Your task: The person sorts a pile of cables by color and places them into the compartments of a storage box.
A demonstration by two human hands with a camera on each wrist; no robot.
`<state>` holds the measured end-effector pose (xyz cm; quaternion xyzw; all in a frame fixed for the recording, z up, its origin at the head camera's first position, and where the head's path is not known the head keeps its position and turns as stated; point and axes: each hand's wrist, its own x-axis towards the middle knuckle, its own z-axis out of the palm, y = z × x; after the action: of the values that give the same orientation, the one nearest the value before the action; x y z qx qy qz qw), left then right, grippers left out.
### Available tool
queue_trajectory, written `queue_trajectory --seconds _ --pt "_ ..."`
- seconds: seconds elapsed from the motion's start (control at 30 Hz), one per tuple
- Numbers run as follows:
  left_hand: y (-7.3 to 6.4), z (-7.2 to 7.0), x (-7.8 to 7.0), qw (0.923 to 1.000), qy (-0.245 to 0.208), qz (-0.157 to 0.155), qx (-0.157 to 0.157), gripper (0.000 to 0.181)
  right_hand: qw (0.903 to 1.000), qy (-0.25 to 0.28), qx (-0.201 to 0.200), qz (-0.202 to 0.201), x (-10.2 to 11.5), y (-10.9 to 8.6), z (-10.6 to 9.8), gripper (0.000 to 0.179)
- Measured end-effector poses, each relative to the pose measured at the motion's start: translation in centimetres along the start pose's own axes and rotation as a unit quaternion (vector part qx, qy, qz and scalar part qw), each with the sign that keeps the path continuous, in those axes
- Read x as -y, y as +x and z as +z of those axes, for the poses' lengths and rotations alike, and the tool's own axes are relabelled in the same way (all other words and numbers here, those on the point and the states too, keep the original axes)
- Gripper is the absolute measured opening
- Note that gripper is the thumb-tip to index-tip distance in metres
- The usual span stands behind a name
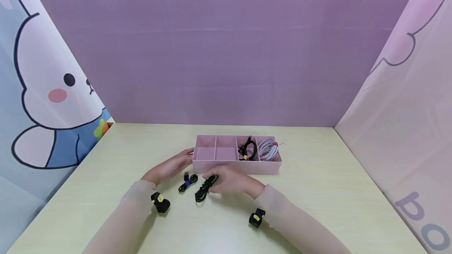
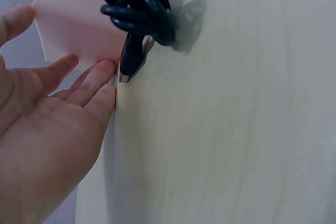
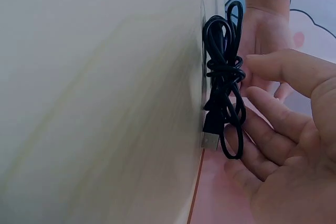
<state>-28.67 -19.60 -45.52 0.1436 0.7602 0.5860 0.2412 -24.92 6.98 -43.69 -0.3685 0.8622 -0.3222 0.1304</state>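
Right hand (image 3: 299, 161) brackets cable (image 3: 226, 73) (head view hides plug (image 3: 210, 141)).

The pink divided box (image 1: 236, 167) is formed of smooth, matt plastic. The black USB cable (image 3: 226, 72) is sheathed in smooth, glossy plastic and tipped with a shiny metal plug (image 3: 210, 141). The tabletop (image 1: 106, 191) is finished in smooth wood grain; the purple backdrop (image 1: 226, 62) is made of creased, matt cloth.
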Motion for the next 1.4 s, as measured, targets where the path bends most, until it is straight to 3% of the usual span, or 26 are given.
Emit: queue_trajectory --seconds 0.2,0.7,1.0,1.2,1.4 --pt "0.00 0.04 -0.04 1.0000 0.000 -0.001 0.002 0.063 0.9999 0.011 0.010 0.008 -0.26 -0.15 -0.17 0.044" --pt "-0.02 0.05 0.01 1.0000 -0.003 0.003 0.002 0.061 0.9994 -0.025 0.009 -0.021 -0.61 -0.23 0.29 0.045" --pt "-0.04 0.01 0.08 1.0000 -0.002 -0.001 -0.003 0.061 0.9998 -0.014 0.015 0.004 -0.76 -0.25 0.64 0.038" --pt "0.01 -0.03 0.16 1.0000 0.001 0.000 -0.001 0.061 0.9996 -0.021 0.019 -0.008 -0.88 -0.21 0.67 0.032" --pt "0.07 -0.08 0.26 1.0000 0.000 0.002 0.000 0.062 0.9993 0.020 0.030 0.009 -0.77 -0.31 0.69 0.026"
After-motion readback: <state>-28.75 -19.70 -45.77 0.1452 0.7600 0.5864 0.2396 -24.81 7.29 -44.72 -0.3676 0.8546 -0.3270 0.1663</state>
